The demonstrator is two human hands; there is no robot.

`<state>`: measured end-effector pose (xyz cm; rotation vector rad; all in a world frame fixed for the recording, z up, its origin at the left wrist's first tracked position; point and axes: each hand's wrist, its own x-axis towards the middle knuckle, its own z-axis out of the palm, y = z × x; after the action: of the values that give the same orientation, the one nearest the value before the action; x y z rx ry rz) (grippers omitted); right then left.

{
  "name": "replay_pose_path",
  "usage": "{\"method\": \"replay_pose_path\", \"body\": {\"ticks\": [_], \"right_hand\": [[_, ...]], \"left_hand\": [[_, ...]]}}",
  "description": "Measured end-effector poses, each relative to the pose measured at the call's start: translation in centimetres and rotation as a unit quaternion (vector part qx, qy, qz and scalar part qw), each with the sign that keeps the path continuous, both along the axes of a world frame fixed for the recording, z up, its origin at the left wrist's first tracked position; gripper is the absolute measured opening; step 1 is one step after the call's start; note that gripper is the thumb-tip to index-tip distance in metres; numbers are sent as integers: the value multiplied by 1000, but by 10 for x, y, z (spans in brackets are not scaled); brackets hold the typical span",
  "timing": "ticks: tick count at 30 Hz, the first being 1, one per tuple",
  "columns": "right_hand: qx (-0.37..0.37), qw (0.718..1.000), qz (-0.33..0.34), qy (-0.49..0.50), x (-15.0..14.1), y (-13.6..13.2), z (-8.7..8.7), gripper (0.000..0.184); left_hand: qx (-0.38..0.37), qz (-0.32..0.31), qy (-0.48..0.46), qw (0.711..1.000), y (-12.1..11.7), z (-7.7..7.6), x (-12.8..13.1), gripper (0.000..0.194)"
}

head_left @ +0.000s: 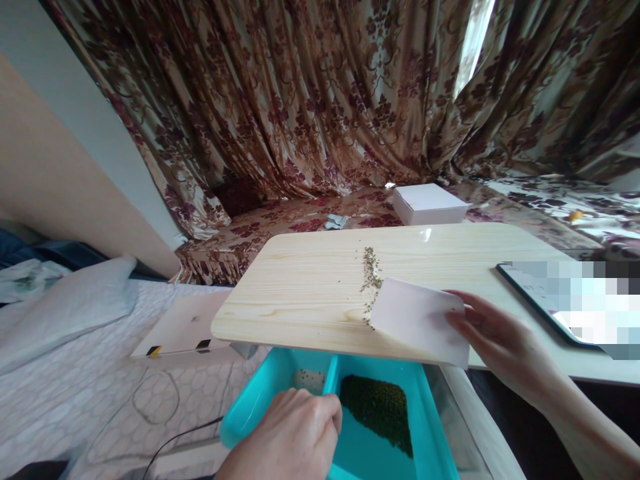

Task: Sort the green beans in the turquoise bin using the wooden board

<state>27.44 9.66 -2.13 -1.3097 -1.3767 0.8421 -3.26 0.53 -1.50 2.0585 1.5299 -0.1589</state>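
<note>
My right hand (505, 340) pinches a white card (420, 317) by its right end. The card lies tilted against the pale wooden table (295, 280), its left edge touching a strip of small greenish-brown seeds (371, 270). Below the table's near edge sits a teal divided box (273, 380). Its right compartment holds a heap of small dark green beans (377, 407); a few specks lie on a pale patch in the left one. My left hand (293, 430) is closed over the box's divider, fingertips hidden behind the knuckles.
A dark-edged tablet-like device (545, 303), partly blurred out, rests at the table's right. Behind the table, a white box (430, 203) stands on a patterned seat. A white flat case (185, 323) and a cable (175, 437) lie on the bed at left.
</note>
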Motion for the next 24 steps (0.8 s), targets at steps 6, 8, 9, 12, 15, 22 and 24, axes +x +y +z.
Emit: {"method": "replay_pose_path", "body": {"ticks": [6, 8, 9, 12, 15, 22, 24], "right_hand": [[-9, 1000, -23, 8, 3, 2, -4, 39], [1, 1000, -11, -2, 1, 3, -6, 40], [5, 1000, -4, -6, 0, 4, -7, 40], [8, 1000, -10, -8, 2, 5, -8, 44], [0, 1000, -8, 2, 10, 5, -8, 46], [8, 1000, 3, -9, 9, -5, -2, 50], [9, 1000, 16, -17, 2, -5, 1, 52]], "left_hand": [[-12, 9, -3, 1000, 1, 7, 3, 36], [-11, 8, -1, 1000, 2, 10, 4, 35], [-12, 9, 0, 1000, 3, 10, 4, 35], [-16, 4, 10, 1000, 4, 9, 4, 36], [-11, -10, 16, 1000, 4, 7, 3, 37], [-21, -11, 28, 999, 5, 23, 11, 39], [-29, -15, 30, 999, 6, 29, 14, 39]]}}
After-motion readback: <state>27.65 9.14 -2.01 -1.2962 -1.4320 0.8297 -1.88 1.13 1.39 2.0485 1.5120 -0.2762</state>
